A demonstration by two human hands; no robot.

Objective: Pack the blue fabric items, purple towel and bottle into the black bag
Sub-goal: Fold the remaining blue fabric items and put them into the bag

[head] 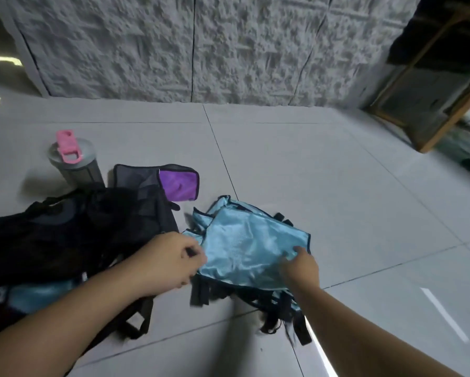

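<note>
Nearby, bottle (74, 159) and purple towel (177, 185) behind black bag (65, 240), both hands (171, 261) (300, 266) pinching blue fabric (244, 248)

The floor (323, 164) was pale grey tile with thin dark joints and a dull sheen; a bright streak of reflected light (443, 314) lay at lower right. Behind it stood a white wall (174, 50) of rough, stone-like panels split by dark vertical seams. At upper right a wooden frame (429, 96) leaned, dark inside. Two glows (2, 61) showed at far left.
</note>
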